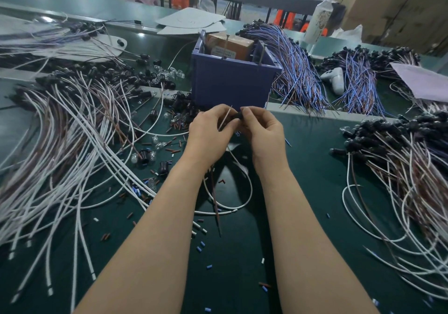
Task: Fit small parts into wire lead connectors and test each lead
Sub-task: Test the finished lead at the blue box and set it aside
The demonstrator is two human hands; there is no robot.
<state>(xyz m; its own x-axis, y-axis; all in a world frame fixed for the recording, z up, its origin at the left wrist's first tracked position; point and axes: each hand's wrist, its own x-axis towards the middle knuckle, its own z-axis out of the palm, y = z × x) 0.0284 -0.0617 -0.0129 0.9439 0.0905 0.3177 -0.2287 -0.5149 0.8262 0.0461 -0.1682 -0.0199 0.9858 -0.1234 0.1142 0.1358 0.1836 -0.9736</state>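
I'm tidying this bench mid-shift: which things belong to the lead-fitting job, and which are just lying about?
In the job: left hand, right hand, black connector pinched between them, its white lead, loose glass bulbs, piles of leads.
Lying about: white controller, bottle, paper sheet.

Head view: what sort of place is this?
Probably a factory assembly bench: heaps of white leads and blue leads on a green table, a blue bin, cartons behind.
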